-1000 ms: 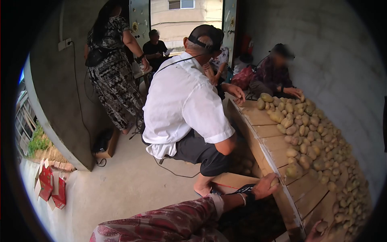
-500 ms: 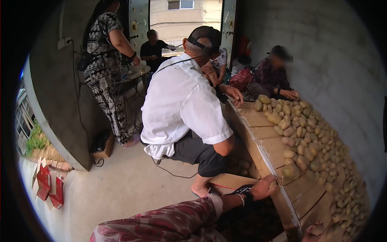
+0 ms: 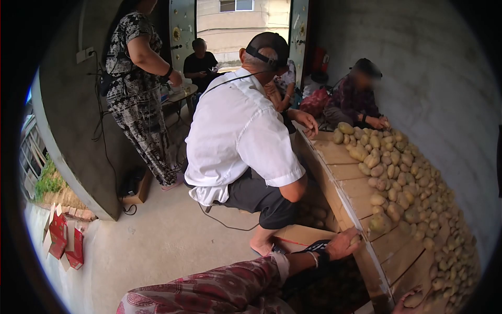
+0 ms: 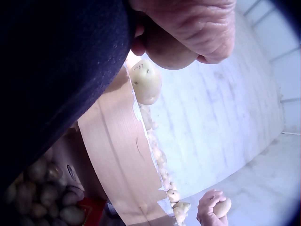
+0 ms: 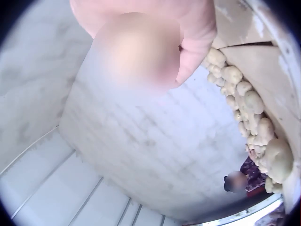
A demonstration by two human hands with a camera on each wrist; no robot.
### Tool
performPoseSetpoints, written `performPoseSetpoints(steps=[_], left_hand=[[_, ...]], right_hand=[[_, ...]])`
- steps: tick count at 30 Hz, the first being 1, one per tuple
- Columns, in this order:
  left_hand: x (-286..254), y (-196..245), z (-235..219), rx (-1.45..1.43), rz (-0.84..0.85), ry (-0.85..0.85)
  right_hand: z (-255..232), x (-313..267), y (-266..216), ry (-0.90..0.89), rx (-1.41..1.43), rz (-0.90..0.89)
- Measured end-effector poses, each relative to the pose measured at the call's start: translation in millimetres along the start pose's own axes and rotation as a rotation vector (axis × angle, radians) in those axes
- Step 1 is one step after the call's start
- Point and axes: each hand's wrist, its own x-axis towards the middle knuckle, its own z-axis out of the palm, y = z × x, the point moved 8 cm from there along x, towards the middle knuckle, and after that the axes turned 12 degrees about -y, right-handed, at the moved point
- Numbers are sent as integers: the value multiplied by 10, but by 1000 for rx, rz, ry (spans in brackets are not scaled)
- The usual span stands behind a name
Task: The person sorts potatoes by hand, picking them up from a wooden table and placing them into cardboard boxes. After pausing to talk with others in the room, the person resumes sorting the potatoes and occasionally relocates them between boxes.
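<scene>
My left hand [image 3: 341, 245] grips a potato [image 3: 355, 239] at the raised side board of a plank platform [image 3: 348, 170]. In the left wrist view, the fingers curl round this potato [image 4: 167, 52], and a pale potato [image 4: 146, 81] lies just beyond. My right hand [image 3: 405, 305], partly cut off by the bottom edge of the head view, holds another potato [image 3: 413, 300] low over the planks. From the right wrist, that hand [image 5: 197, 33] wraps round a rounded, blurred potato [image 5: 136, 47]. A long heap of potatoes [image 3: 397, 178] covers the platform's wall side.
A person in a white shirt [image 3: 240, 136] sits close ahead on my left. Another person [image 3: 355, 97] works at the heap's far end. More potatoes [image 3: 312, 212] lie in boxes below the side board. Someone in patterned clothes [image 3: 138, 83] stands beside a small table [image 3: 180, 95].
The standing person has straightened up from the small table and shifted left. My right hand has lowered slightly with its potato. The left hand stays at the board, gripping its potato.
</scene>
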Motion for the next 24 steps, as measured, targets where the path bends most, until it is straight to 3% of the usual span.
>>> performPoseSetpoints(steps=[2, 3, 4, 5, 7, 18, 20, 22, 23, 24], left_hand=[[-9, 39, -1, 9, 7, 5], [-6, 88, -13, -9, -4, -18], [2, 107, -7, -27, -13, -40], [5, 116, -10, -28, -10, -39], [-2, 128, -18, -21, -5, -30], [1, 135, 9, -33, 23, -17], [2, 150, 30, -38, 19, -25], [9, 160, 42, -33, 43, -20], [10, 166, 39, -32, 43, -21], [9, 175, 38, -30, 45, -20]], right_hand=[[-231, 80, -17, 48, -51, -7], [-393, 196, -157, -26, -371, -118], [-233, 188, -205, -101, -690, -232], [-177, 162, -226, -103, -691, -235], [-38, 82, -49, -174, -222, -27], [-211, 151, -120, -106, -362, -4], [-423, 274, -255, -95, -379, -3], [-825, 567, -384, -311, -296, 181], [-442, 382, -225, -310, -295, 181], [-27, 118, 74, -299, 93, 348]])
